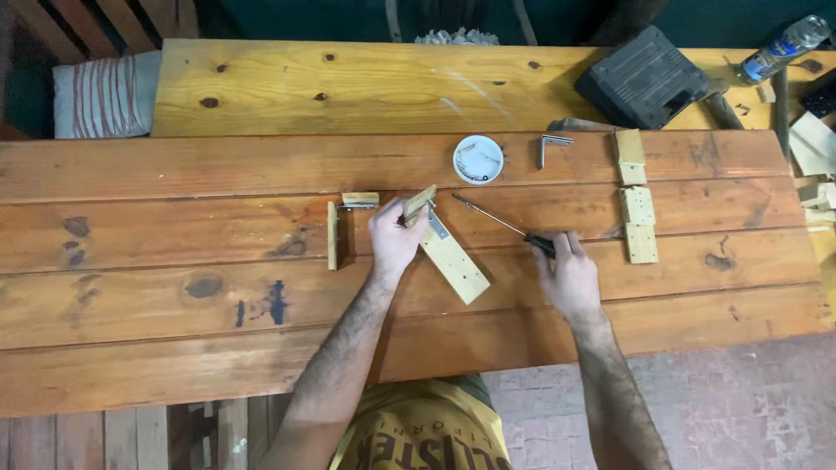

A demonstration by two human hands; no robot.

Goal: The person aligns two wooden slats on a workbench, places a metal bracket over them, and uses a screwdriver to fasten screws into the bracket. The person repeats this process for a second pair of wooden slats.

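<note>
The left hand (396, 237) grips the upper end of a pale wooden block (453, 258) that lies flat on the bench (174, 305), its long axis running from about 11 o'clock down to 5 o'clock. A small metal bracket (437, 228) sits on the block just beside the fingers, with a second, shorter piece of wood (420, 204) held tilted against it. The right hand (568, 277) lies at 3 o'clock from the block, closed around the dark handle of a screwdriver (501, 222), whose thin shaft points to 10 o'clock, its tip near the bracket but apart from it. The left hand is thus on the work itself and the right is the farther one.

At 12 o'clock stands a round white dish (478, 159) holding small metal parts, and beside it a loose steel angle bracket (550, 146). At 9 o'clock lies another small joined wood piece (341, 222). The bench is made of reddish, knotty varnished planks.
</note>
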